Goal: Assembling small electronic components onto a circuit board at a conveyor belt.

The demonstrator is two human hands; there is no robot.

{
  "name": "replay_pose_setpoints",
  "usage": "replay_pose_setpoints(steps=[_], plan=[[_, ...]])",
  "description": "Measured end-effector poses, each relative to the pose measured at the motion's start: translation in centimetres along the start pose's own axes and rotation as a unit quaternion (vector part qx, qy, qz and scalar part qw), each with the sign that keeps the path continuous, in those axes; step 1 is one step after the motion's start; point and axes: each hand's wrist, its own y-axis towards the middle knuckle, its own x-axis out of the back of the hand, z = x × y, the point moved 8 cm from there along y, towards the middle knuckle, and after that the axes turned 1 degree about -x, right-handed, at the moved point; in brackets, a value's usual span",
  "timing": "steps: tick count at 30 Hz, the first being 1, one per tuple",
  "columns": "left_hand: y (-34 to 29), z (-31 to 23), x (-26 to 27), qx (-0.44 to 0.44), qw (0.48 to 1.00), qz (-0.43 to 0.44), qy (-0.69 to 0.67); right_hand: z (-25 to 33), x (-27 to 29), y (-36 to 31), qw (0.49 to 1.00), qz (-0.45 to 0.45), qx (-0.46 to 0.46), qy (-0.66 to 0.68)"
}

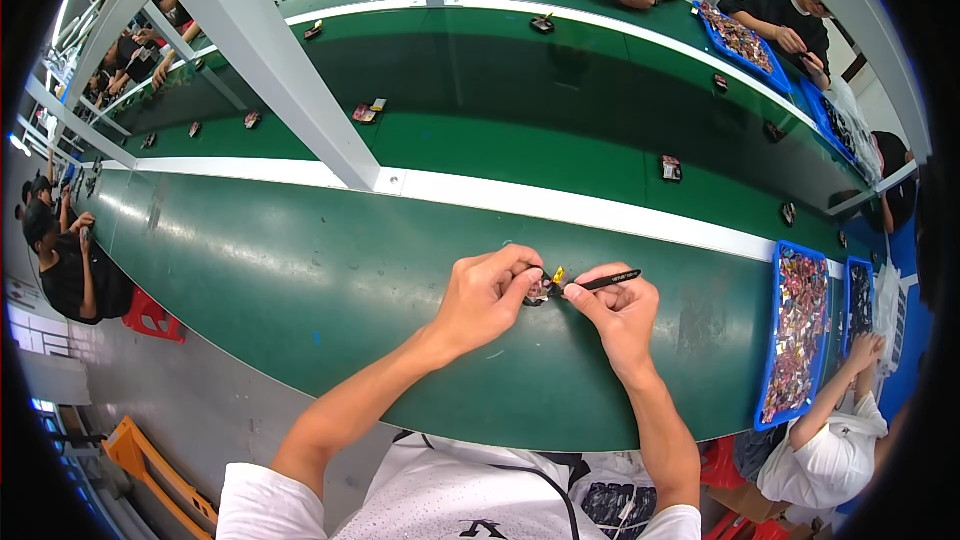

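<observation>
My left hand [487, 292] pinches a small dark electronic part [537, 292] with a pinkish, silvery inside, just above the green table [330, 300]. A small yellow piece [559, 274] sticks up at the part's right side. My right hand [622, 312] is closed on slim black tweezers [612, 280], whose rear end points right. Their tips reach toward the part, but my fingers partly hide where they meet it.
A blue tray [768, 340] heaped with small colourful pieces stands at the right. Beyond a white rail [480, 202], a green conveyor belt [440, 145] carries several small parts. A grey post [270, 60] rises at the left. Co-workers sit around the line.
</observation>
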Motion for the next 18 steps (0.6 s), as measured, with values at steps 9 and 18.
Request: replay_pose_setpoints(steps=[9, 18], plan=[[0.1, 0.7, -0.2, 0.123, 0.983, 0.031, -0.132, 0.1, -0.1, 0.0, 0.999, 0.008, -0.017, 0.030], [0.2, 1.6, -1.4, 0.176, 0.935, 0.090, -0.294, 0.8, 0.0, -0.2, 0.995, 0.012, -0.048, 0.084]])
